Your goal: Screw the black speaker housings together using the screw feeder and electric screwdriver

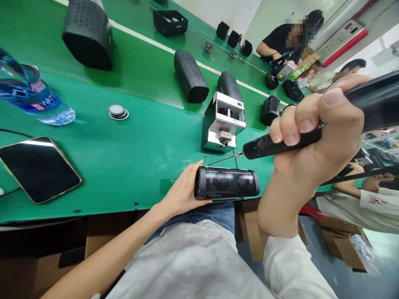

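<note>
My left hand (187,187) grips the left end of a black speaker body (237,184), which lies lengthwise at the front edge of the green bench. Two round perforated areas show on its upper face. My right hand (314,124) is wrapped round a black electric screwdriver (263,145), raised to the right of the speaker. Its long thin bit points left, over the bench just behind the speaker; whether the tip touches anything I cannot tell. Right behind the speaker stands a white and black screw feeder (222,122) with a metal outlet at its front.
Black speaker housings (190,77) stand along the green conveyor. A water bottle (34,91), a phone (40,168) and small round discs (117,111) lie to the left. Co-workers (289,37) sit on the right. Cardboard boxes (343,245) are on the floor.
</note>
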Motion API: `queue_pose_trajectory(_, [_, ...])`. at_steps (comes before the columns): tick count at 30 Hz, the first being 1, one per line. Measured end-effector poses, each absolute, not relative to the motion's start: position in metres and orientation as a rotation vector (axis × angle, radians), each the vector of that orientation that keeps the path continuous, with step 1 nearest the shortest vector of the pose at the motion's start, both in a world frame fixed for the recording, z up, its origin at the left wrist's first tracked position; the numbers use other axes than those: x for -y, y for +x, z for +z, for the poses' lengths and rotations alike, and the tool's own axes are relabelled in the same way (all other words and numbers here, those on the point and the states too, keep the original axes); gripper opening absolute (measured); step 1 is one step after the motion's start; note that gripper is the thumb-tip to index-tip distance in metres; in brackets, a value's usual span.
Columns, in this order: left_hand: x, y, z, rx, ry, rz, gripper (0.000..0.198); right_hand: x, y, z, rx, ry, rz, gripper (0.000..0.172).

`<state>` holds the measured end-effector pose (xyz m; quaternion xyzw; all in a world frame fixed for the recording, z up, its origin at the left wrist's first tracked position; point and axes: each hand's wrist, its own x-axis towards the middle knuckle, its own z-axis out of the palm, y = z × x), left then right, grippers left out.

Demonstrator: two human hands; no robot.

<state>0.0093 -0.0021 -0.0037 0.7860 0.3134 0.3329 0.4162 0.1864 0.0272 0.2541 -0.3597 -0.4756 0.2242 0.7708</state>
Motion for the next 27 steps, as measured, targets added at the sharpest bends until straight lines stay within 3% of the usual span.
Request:
queue_pose_trajectory(4, [0.002, 0.01, -0.005, -0.765, 1.984, 0.845, 0.131, -0.022, 0.173, 0.255, 1.09, -0.776, 0.535, 0.021])
queue_pose_trajectory(11, [0.003, 0.01, -0.004, -0.774, 2.01, 0.831, 0.132, -0.026, 0.162, 0.234, 1.194, -0.802, 0.567, 0.014])
queue_pose_trajectory(19, [0.003, 0.01, -0.001, -0.797, 1.879, 0.867, 0.111, -0.04, 0.156, 0.186, 1.196, -0.958, 0.816, 0.045])
queue_pose_trajectory(27, [0.001, 0.009, -0.001, -0.806, 1.886, 0.846, 0.101, -0.046, 0.167, 0.173, 1.253, -0.855, 0.919, 0.039])
